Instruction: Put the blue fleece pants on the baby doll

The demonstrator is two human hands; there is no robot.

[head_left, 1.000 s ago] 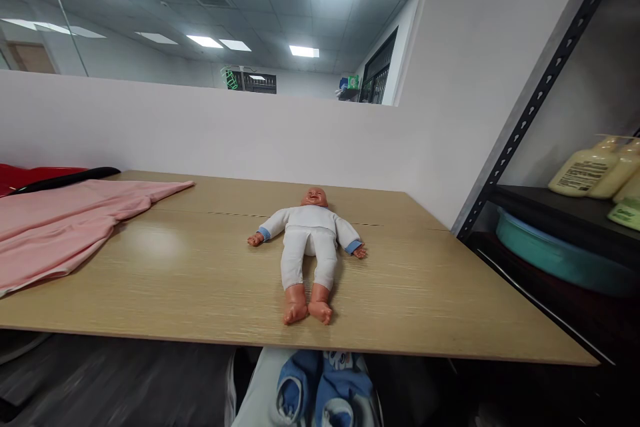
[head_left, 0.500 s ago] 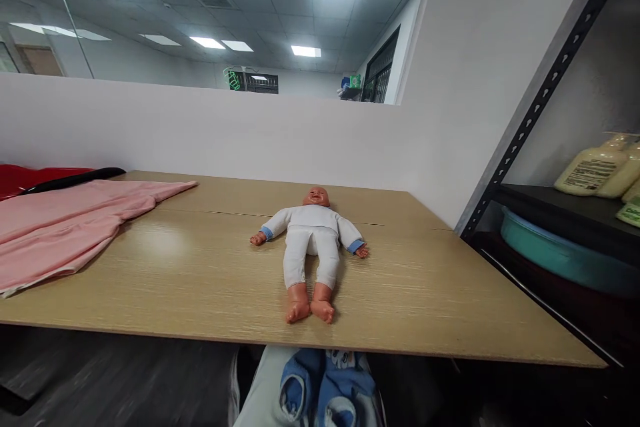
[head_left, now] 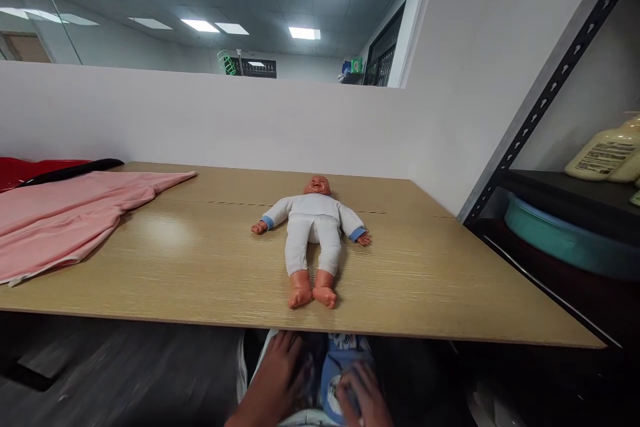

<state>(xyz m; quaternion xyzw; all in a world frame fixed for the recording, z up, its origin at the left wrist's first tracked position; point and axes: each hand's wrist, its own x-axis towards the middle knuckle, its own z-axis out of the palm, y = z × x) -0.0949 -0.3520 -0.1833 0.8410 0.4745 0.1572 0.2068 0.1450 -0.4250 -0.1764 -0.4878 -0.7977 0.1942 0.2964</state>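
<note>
left hand point(head_left: 281, 367), right hand point(head_left: 364, 392): both at blue garment point(head_left: 331, 368), below table point(head_left: 425, 280) edge; grip of each, cannot tell. doll point(head_left: 314, 220), white-clad: face-up on table.

Open stretch, right: bare worktop point(head_left: 440, 273) between doll point(head_left: 314, 210) and slotted shelf upright point(head_left: 543, 107). Open stretch, left: bare wood from doll to pink cloth point(head_left: 75, 210). Narrow strip: between doll's feet and front edge point(head_left: 425, 335). Small gap: between doll's legs. Overhead: open air above doll. Obstacle, centre: doll, on its back, arms spread sideways. Obstacle, far left: pink cloth, with red item point(head_left: 37, 170) behind. Limit, rear: white wall point(head_left: 250, 123). Limit, front: same edge, between doll and both hands, left hand point(head_left: 280, 370) and right hand point(head_left: 363, 393), low at blue garment point(head_left: 334, 373).
</note>
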